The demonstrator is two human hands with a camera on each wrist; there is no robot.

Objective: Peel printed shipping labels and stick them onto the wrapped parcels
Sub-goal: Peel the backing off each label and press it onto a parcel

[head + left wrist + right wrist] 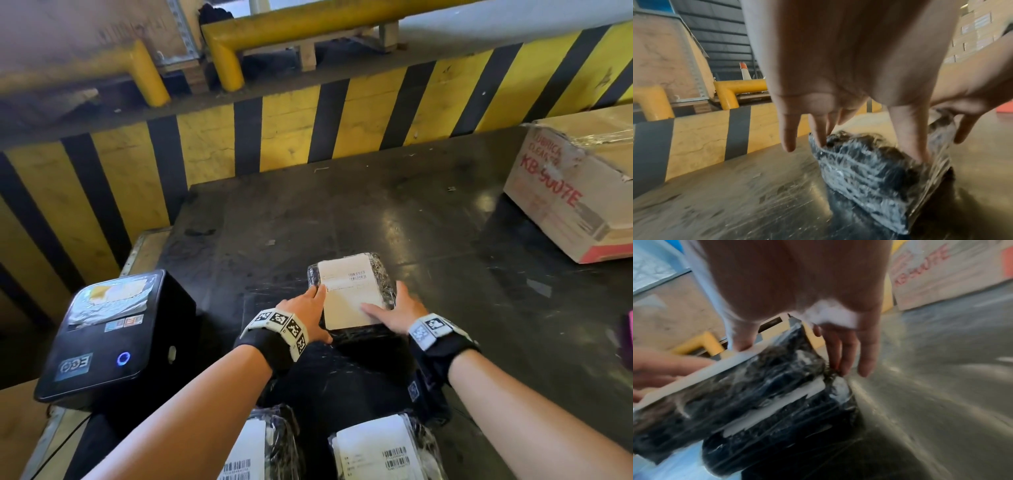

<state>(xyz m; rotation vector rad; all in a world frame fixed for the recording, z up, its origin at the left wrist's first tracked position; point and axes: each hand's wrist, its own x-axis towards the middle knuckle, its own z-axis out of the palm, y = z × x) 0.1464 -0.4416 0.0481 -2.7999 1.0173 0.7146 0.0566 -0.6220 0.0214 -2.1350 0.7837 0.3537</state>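
At the black table's (428, 212) six o'clock edge, the left hand (305, 308) and right hand (397, 313) grip a wrapped parcel (385, 274); pressing its label (346, 294) flat outward should prevent bubbles.

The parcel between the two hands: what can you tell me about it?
The parcel is a dark, blocky bundle in shiny clear film. A white shipping label with barcodes covers most of its top. It lies flat on the dark worktop. The left hand and right hand clasp its sides, thumbs on top.
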